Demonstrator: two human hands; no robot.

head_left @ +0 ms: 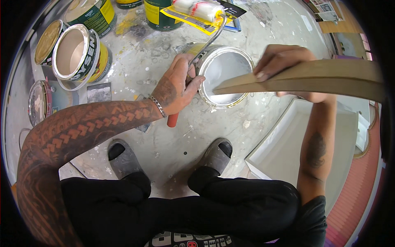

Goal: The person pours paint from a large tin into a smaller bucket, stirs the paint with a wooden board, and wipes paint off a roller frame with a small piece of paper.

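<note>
My left hand is closed around a paint roller, its orange-red handle showing below the palm. The thumb of that hand lies on the rim of an open paint can holding whitish, pale grey paint. My right hand grips a long flat wooden strip from above and below. Its far end tilts down into the can's mouth, touching or just above the paint; I cannot tell which. The roller's white sleeve with red marks hangs over yellow-and-black packaging beyond the can.
Several paint cans stand at the far left, one open with beige paint and a raised bail handle. A grey abrasive sheet lies near them. To the right is a white shallow drawer-like panel. My sandalled feet flank the paint-spattered floor.
</note>
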